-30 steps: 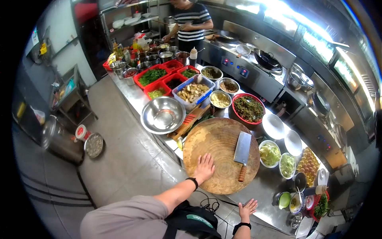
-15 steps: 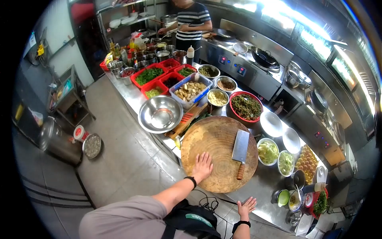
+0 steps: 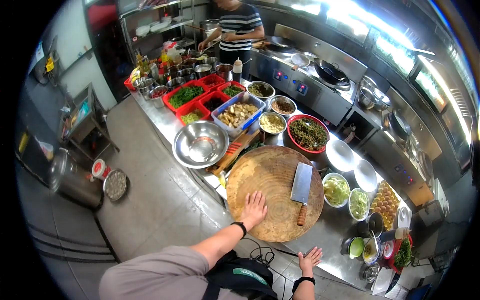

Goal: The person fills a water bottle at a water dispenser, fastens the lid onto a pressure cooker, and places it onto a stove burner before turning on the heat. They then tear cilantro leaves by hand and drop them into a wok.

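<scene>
Beyond the left hand (image 3: 254,209), off the far-left rim of the round chopping block (image 3: 262,172), a steel bowl (image 3: 201,144) and, just beside it, a wooden board (image 3: 234,154). Off to its far right, past the block, a red-rimmed bowl (image 3: 328,136) of chopped greens. Directly right of it, lying flat on the block and apart from the fingers, a wooden-handled cleaver (image 3: 302,184), between that hand and two white bowls (image 3: 337,205). Long axis running away from the body, handle nearest, blade outward, slightly rightward. Left grip spread wide, palm down on the block, holding nothing. Nearer the body, at the counter (image 3: 327,242) edge, the right hand (image 3: 311,257), fingers fanned, empty; contact impossible to tell.
</scene>
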Available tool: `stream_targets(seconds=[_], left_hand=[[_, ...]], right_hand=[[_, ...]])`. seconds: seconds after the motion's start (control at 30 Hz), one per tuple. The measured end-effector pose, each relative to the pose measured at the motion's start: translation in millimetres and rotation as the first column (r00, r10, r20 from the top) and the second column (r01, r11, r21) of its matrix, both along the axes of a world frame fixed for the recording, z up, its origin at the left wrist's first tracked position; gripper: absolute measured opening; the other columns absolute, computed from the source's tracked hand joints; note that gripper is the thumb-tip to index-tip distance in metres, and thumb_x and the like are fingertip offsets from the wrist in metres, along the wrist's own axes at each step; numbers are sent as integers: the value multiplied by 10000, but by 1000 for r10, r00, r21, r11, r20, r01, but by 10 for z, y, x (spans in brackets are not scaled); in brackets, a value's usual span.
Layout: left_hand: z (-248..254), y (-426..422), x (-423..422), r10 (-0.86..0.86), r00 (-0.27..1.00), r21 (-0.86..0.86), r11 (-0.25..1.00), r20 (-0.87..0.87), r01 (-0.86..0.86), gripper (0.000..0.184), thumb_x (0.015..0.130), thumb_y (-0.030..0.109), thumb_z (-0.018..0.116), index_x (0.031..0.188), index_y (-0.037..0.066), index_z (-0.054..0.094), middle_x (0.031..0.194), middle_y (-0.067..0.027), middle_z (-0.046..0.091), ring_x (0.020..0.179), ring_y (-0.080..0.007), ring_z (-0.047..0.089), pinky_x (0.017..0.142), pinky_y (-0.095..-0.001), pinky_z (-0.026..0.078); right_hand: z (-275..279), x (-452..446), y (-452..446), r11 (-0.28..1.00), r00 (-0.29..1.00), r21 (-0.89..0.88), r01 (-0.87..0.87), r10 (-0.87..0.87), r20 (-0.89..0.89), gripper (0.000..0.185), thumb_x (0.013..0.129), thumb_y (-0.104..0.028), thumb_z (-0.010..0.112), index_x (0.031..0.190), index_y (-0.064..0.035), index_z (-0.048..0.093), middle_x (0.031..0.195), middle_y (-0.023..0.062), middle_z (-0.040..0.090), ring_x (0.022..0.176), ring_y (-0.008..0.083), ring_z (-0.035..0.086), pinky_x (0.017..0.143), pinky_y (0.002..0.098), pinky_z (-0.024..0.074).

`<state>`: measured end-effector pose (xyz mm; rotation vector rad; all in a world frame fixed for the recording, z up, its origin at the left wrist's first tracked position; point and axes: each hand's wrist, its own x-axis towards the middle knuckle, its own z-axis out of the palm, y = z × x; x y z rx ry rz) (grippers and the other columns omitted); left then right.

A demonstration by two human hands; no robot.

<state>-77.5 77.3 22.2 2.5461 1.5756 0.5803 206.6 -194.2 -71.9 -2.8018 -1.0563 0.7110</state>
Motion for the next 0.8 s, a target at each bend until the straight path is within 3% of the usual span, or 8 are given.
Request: stream_targets(seconds=[0.8], left_hand=[[-79,6,4,1,1000,24,1000,20,-2,506,930,358,479,1327,46,497,1438,-137,413,1380,-288,307,1159,-503,165]], right_hand=[[10,-1,-8,1000,1000,22,1,-1,-10,1110,832,-530,672,1550,-98,-55,1610,176,-139,1479,372,-146,1144,605,-66]])
